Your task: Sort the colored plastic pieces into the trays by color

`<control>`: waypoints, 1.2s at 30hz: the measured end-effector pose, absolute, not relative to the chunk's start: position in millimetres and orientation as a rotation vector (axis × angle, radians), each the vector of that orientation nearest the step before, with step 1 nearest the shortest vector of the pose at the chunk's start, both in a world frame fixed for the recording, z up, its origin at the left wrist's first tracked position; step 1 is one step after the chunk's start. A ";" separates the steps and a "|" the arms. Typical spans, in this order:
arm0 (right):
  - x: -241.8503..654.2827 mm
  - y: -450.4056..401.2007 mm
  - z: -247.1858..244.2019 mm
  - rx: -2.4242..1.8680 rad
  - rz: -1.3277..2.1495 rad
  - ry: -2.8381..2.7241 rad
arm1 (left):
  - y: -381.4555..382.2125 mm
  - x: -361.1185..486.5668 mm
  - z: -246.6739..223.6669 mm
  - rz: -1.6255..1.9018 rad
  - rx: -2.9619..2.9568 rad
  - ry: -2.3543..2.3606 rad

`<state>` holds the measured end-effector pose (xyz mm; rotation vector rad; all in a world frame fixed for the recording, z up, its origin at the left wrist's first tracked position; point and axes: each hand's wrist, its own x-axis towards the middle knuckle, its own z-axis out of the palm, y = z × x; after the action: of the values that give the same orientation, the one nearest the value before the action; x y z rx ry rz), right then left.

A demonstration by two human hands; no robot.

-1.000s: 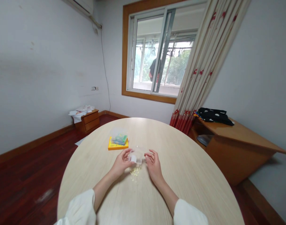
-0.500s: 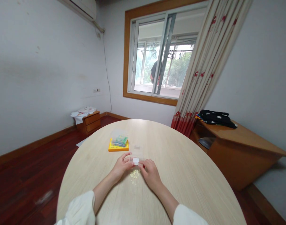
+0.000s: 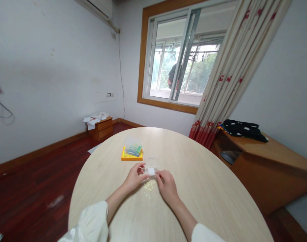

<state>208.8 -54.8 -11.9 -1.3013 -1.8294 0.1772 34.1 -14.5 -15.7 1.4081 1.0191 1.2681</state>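
Left hand (image 3: 134,176): thumb and fingers closed on the left side of a clear plastic box (image 3: 151,166). Box is between the two hands, over the round table (image 3: 193,174), well in from its far edge; lid up on the far side, white square (image 3: 151,171) in the near part. Right hand (image 3: 166,185): fingers curled, tips at the box's right side; can't tell if they pinch it or just rest there.

Counts, left to right: one small cabinet (image 3: 104,128), two drawers, papers (image 3: 97,117) on top, past the table's left edge. One yellow box (image 3: 131,158) toward the far-left edge, stack of plastic cases (image 3: 133,149) on it, probably two or more, one greenish. One clear box, one white square. One pile of pale yellow bits (image 3: 148,185) on the table, just nearside of the clear box, between the hands, too small to count. One curtain (image 3: 226,79). One desk (image 3: 281,156) past the right edge, one black cloth with white spots (image 3: 244,130) on it.
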 end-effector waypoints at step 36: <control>254.9 -36.6 -12.1 -2.170 -0.074 -1.694 | 16.9 -3.6 -25.5 1.543 1.866 1.542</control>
<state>254.9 -36.6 -12.1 -2.1703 -1.6937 -0.0741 -3.6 16.9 -25.5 1.8660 1.5423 1.5427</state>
